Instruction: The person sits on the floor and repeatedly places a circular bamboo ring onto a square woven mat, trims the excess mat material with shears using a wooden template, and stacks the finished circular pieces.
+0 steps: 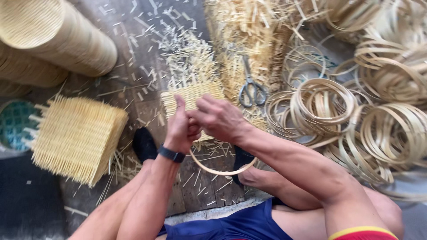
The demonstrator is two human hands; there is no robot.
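My left hand (179, 129) and my right hand (218, 116) meet in the middle of the view, both gripping a small woven bamboo mat (193, 94) with loose strip ends sticking out of its far edge. A thin bamboo hoop (221, 171) curves out below the hands, its upper part hidden behind them. A dark band sits on my left wrist. My bare legs and dark-socked feet lie under the work.
A stack of square woven mats (78, 138) lies at left, stacked round woven baskets (53, 35) at top left. Scissors (252, 86) rest beyond the hands. Piles of bamboo hoops (351, 111) fill the right side. Cut bamboo slivers (187, 53) litter the wooden floor.
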